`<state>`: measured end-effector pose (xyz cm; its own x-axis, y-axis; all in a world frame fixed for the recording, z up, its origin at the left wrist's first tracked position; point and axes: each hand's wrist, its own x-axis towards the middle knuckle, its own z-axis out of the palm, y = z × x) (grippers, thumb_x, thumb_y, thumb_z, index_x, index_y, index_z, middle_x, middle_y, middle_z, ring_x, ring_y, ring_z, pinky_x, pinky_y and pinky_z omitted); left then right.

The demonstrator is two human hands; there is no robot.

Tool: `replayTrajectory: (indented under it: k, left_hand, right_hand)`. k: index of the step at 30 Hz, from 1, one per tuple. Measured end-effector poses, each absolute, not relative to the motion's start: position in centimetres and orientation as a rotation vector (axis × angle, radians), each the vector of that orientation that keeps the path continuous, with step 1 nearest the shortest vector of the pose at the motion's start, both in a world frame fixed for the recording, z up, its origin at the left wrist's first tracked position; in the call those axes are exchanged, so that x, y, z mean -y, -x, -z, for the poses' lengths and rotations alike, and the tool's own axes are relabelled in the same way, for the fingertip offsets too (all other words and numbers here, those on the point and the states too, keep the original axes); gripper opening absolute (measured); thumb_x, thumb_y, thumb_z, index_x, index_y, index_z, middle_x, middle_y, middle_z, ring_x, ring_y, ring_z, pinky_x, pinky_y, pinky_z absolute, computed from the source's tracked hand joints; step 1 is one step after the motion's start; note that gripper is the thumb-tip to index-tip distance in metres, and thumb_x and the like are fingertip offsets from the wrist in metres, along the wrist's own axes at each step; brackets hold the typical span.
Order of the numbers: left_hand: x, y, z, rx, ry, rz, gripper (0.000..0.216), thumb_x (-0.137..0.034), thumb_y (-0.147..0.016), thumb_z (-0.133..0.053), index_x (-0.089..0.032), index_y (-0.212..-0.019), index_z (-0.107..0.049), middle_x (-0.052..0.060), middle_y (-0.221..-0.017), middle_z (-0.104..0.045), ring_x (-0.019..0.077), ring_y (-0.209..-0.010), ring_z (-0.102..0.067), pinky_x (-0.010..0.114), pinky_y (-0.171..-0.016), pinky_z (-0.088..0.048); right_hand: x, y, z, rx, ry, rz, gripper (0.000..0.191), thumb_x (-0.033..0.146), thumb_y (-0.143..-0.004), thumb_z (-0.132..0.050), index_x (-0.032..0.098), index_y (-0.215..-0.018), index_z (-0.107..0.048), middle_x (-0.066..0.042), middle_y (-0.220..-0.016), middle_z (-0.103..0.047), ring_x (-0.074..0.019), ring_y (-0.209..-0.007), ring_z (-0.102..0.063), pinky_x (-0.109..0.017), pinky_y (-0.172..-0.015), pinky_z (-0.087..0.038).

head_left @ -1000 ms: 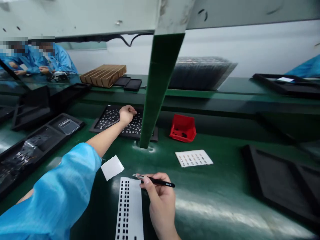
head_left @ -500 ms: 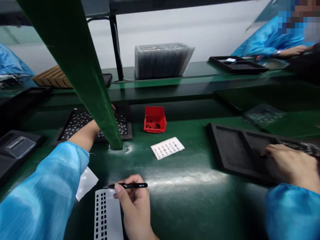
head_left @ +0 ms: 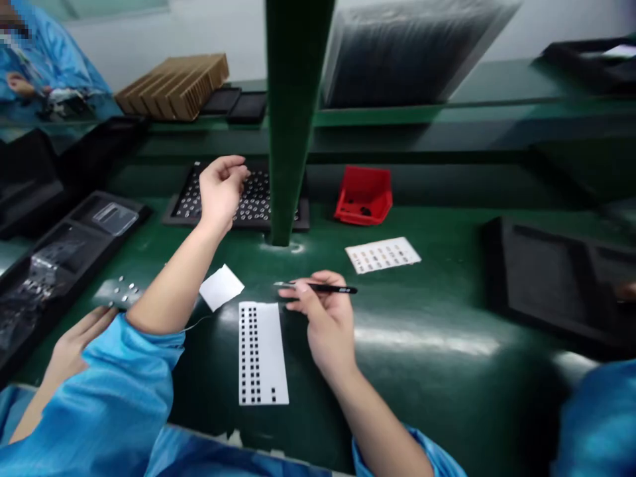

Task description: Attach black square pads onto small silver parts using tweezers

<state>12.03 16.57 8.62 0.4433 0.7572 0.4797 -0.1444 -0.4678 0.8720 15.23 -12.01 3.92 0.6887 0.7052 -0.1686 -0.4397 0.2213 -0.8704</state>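
My left hand (head_left: 221, 189) is raised just above a black tray (head_left: 186, 199) filled with small metal rings. Its fingers are curled into a pinch, and what they hold is too small to see. My right hand (head_left: 322, 321) grips black tweezers (head_left: 322, 288) whose tips point left, above the top of a white sheet with rows of black squares (head_left: 261, 351). A small blank white square (head_left: 221, 287) lies left of the tweezer tips.
A green post (head_left: 291, 119) rises in front of the ring tray. Beside it are a red bin (head_left: 364, 195) and a white card of small parts (head_left: 382, 255). Black foam trays (head_left: 556, 285) lie on both sides. Another person's hand (head_left: 74, 341) rests at lower left, and a co-worker's blue sleeve (head_left: 596, 424) is at right.
My left hand has lifted off the ring tray with its fingers pinched together. My right hand keeps the tweezers above the sheet. A hand has come into view at lower left.
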Motion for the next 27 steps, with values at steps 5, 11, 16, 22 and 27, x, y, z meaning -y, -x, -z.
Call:
replayTrajectory:
  k: [5, 11, 16, 22, 27]
  left_hand:
    - [-7.0, -3.8, -9.3, -0.691, -1.592, -1.163, 0.011, -0.026, -0.093, -0.077, -0.025, -0.104, -0.078, -0.003, -0.072, -0.064, 0.0116, -0.056, -0.049, 0.032, -0.051, -0.034]
    - [6.2, 7.4, -6.1, -0.693, -2.24, -0.9, 0.013, -0.017, -0.102, -0.068, -0.021, -0.111, -0.077, 0.006, -0.101, -0.079, 0.0213, -0.097, -0.073, 0.039, -0.087, -0.061]
    - [12.9, 10.4, -2.3, -0.277, -2.662, -0.541, 0.025, -0.028, -0.103, -0.068, -0.013, -0.121, -0.074, 0.013, -0.14, -0.073, 0.0388, -0.152, -0.052, 0.054, -0.123, -0.052]
    - [13.8, 9.7, -1.0, -0.275, -2.776, -0.342, 0.063, -0.062, -0.1, -0.069, -0.014, -0.14, -0.069, 0.019, -0.158, -0.061, 0.0418, -0.155, -0.05, 0.053, -0.123, -0.05]
    - [13.9, 9.8, -0.7, -0.276, -2.812, -0.323, 0.08, -0.07, -0.089, -0.078, -0.011, -0.142, -0.07, 0.021, -0.161, -0.059, 0.0425, -0.156, -0.048, 0.052, -0.125, -0.046]
  right_hand:
    - [12.3, -16.0, -4.0, 0.499, 1.231, -0.846, 0.046, 0.045, -0.08, -0.094, 0.026, -0.101, -0.057, 0.004, -0.085, -0.075, -0.0191, -0.078, -0.084, -0.023, -0.063, -0.063]
    - [16.9, -14.1, -4.0, 0.533, 1.379, -0.951, 0.043, 0.043, -0.081, -0.096, 0.025, -0.096, -0.061, 0.001, -0.085, -0.078, -0.0204, -0.079, -0.085, -0.025, -0.067, -0.066]
    - [22.5, -11.4, -3.3, 0.535, 1.527, -0.983, 0.038, 0.042, -0.086, -0.094, 0.024, -0.098, -0.062, -0.001, -0.086, -0.081, -0.0196, -0.076, -0.085, -0.025, -0.069, -0.068]
    - [24.6, -9.6, -2.6, 0.462, 1.601, -0.952, 0.043, 0.043, -0.083, -0.096, 0.022, -0.098, -0.061, -0.002, -0.086, -0.082, -0.0213, -0.074, -0.085, -0.026, -0.068, -0.068]
    - [24.5, -9.1, -2.3, 0.467, 1.604, -0.943, 0.045, 0.044, -0.082, -0.097, 0.023, -0.097, -0.06, -0.003, -0.083, -0.082, -0.0215, -0.073, -0.085, -0.027, -0.067, -0.067]
